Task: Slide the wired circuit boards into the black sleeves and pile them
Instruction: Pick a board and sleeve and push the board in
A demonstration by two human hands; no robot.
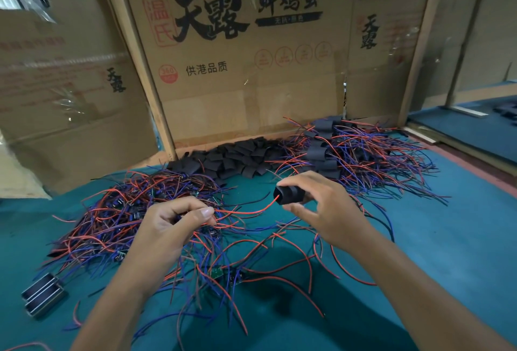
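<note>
A person's two bare hands worked over a green table [419, 252], seen from above. The right hand [321, 210], at about 2 o'clock from the view's centre, pinched a black sleeve [289, 193] between thumb and fingers, its open mouth turned toward 9 o'clock, seemingly to receive a board. The left hand [173, 224], at about 9 o'clock from the sleeve, had its fingers curled round wires; whether a board sat inside the grip could not be told. One red wire [246, 211] ran from that hand to the sleeve's mouth, apparently leading the way in. A tangle of unsleeved boards [126, 210] lay by the left hand for easy picking, spare sleeves [232, 157] were heaped at 12 o'clock, and the finished pile [349, 152] sat at 1 o'clock, beyond the right hand.
</note>
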